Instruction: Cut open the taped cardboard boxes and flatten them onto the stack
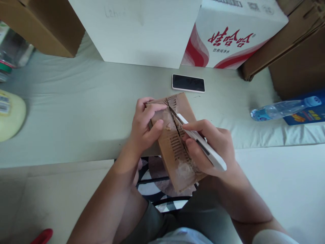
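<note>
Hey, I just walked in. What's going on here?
A person is holding a cardboard box with the left hand and a white utility knife in the right hand. The knife's blade is at the upper part of a dark slit running along the box's scuffed top. The box's near end juts past the edge of the cloth-covered surface. A phone lies just beyond the box.
</note>
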A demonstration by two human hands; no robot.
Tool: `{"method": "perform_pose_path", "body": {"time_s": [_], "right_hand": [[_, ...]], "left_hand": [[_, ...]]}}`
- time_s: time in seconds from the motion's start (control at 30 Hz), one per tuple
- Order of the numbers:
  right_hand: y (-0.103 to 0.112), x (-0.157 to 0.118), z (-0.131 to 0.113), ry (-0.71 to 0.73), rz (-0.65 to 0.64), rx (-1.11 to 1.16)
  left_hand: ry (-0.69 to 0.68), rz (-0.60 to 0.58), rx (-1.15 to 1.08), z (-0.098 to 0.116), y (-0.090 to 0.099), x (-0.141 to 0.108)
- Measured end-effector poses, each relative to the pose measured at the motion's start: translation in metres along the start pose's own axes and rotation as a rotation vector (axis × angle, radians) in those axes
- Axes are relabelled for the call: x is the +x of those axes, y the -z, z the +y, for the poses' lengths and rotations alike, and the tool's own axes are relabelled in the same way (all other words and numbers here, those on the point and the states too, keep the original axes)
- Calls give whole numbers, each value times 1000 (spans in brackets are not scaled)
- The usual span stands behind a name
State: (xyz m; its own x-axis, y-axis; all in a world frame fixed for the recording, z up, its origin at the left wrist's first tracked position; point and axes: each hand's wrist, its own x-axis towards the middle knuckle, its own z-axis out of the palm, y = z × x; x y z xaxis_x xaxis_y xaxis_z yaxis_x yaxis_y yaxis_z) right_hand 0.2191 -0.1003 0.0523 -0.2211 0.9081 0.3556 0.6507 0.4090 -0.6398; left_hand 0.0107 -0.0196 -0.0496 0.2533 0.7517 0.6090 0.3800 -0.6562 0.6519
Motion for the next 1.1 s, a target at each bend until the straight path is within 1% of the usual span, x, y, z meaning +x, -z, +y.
{"method": "perform_pose_path", "body": {"time_s": [0.3, 0.47, 0.6, 0.73, 0.87, 1.03, 1.1], "right_hand": [[2, -5, 3, 35, 69, 52], [5, -7, 2, 56, 80, 51], [4, -8, 2, 79, 89, 40], [4, -9, 3, 90, 109, 32], [6, -12, 1, 101, 126, 36], [4, -19, -3, 5, 254, 125], [1, -22, -2, 1, 299, 178]], "left_hand": [[2, 4, 9, -1, 0, 0], [-16, 19, -13, 0, -1, 0], [1, -5, 8, 1, 0, 0], [-3, 14, 6, 1, 0, 0], [21, -6, 22, 1, 0, 0], [138, -1, -22, 3, 2, -1], [154, -7, -34, 5, 3, 0]]}}
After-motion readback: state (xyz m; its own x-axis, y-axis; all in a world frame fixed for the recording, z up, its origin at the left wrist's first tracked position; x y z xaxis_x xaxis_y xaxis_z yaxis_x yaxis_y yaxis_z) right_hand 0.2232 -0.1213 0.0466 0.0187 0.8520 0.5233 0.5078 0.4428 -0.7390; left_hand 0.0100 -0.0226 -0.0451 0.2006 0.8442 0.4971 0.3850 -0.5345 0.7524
